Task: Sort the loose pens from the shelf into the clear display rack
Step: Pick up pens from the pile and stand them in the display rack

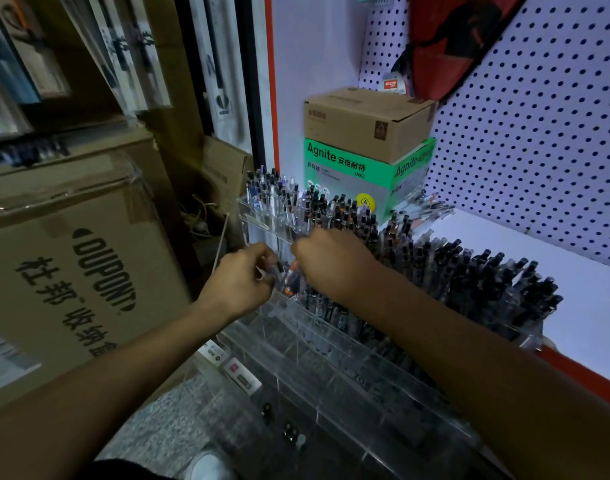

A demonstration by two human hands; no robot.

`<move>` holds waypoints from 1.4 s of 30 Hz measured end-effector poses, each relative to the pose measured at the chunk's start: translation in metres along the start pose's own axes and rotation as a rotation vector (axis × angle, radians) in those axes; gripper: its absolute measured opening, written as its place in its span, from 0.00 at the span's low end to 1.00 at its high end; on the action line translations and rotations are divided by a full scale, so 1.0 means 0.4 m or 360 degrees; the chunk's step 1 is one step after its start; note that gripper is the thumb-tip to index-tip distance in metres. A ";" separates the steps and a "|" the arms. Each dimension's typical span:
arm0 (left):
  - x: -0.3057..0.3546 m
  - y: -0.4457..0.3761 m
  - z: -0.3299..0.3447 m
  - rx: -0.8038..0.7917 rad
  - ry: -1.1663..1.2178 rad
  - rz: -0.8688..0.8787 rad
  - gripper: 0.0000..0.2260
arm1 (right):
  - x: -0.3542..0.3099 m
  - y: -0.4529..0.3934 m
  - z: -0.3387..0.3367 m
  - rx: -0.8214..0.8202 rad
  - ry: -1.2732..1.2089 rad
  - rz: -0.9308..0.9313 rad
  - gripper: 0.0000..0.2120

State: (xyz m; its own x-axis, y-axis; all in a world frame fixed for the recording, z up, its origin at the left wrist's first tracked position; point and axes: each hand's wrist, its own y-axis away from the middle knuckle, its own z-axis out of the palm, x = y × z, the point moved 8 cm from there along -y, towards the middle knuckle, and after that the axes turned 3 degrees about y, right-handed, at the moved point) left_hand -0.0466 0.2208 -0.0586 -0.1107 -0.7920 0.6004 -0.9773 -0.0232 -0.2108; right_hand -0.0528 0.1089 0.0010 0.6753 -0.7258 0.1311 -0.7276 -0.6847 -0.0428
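A clear tiered display rack (331,344) stands on the white shelf, its upper tiers packed with upright pens (469,271). My left hand (241,282) is at the rack's left end, its fingers curled round a few clear pens (282,271) held upright over a compartment. My right hand (331,261) sits just to the right, knuckles up, fingers curled down onto the same small bunch of pens. What the fingertips pinch is partly hidden. A few loose pens (424,204) lie on the shelf by the green box.
A green Agnite box (352,171) with a brown carton (362,119) on top stands at the shelf's back. White pegboard (539,133) rises on the right. Large cardboard boxes (71,258) stack at left. The rack's lower front tiers (331,410) hold few pens.
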 end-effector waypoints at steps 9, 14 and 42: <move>-0.008 0.000 0.035 -0.0245 -0.0127 0.0053 0.15 | 0.014 -0.010 0.033 -0.0006 -0.0097 0.0216 0.09; 0.003 0.009 0.027 -0.0193 -0.0024 -0.0010 0.23 | 0.005 -0.007 0.048 -0.0124 -0.0223 0.0212 0.05; 0.073 -0.008 0.088 -0.0475 0.0067 -0.0044 0.13 | 0.103 0.140 0.025 0.0121 -0.0422 0.0114 0.09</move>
State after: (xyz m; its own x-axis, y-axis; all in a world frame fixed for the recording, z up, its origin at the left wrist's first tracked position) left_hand -0.0402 0.1764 -0.0677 -0.0846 -0.7673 0.6357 -0.9893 0.1408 0.0383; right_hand -0.0645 0.0400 -0.0059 0.6380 -0.7576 -0.1382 -0.7701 -0.6270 -0.1180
